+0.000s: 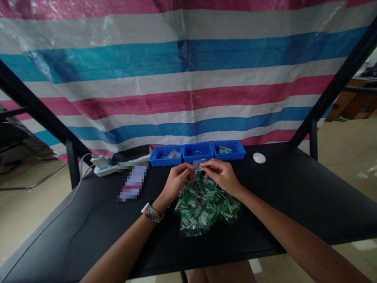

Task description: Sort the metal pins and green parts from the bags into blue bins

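Note:
Between my two hands is a small clear plastic bag (199, 163), held up in front of the blue bins. The fingers of my left hand (180, 176) pinch its left side. My right hand (221, 174) pinches the right side with thumb and forefinger. Whatever the bag may contain is too small to make out. Just below my hands lies a heap of clear packets with green and metallic pieces (203, 208) inside. A watch with a colourful woven band (153, 212) is on my left wrist.
Along the back stand a left blue bin (165, 162) with clear bags, a middle bin (198, 158) with a thin piece, and a right bin (229, 156) with green pieces. A white mouse (259, 158) sits right; a power strip (106, 170) and phone (134, 181) lie left.

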Demonstrator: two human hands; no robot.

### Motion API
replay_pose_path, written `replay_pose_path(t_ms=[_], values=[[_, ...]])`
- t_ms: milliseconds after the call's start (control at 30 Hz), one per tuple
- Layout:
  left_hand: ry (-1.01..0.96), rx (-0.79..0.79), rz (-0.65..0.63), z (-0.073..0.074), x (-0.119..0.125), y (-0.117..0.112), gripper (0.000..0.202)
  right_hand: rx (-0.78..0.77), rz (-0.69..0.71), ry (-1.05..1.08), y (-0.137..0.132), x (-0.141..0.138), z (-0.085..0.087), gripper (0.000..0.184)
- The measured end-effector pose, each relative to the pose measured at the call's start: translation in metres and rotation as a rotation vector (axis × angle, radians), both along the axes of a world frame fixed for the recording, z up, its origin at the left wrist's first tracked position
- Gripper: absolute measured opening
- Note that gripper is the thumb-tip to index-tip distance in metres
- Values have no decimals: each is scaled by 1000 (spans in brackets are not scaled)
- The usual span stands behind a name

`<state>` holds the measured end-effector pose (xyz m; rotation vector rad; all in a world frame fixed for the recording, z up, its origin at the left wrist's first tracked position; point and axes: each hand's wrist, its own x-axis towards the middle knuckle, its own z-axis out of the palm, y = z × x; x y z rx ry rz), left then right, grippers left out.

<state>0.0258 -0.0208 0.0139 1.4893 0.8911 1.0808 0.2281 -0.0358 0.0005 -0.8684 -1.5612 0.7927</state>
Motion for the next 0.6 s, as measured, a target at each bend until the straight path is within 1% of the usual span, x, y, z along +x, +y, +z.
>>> replay_pose_path(t_ms=[33,100,200,333,400,500,600], values=[[1,7,0,0,0,0,28,5,9,-3,0,0,0,17],[7,19,7,0,0,0,24,-4,21,1,0,1,0,21],[15,41,26,-1,0,0,25,-66,22,55,-1,2,-1,27],[23,61,49,-1,1,0,27,-178,63,161,1,1,-2,42],[31,65,57,-2,0,0,27,-235,79,200,4,-1,-4,40],[38,76,46,-3,0,0,27,-284,113,216,8,-1,-7,30],[41,83,24,-3,0,0,29,-303,158,188,11,-1,-10,29]])
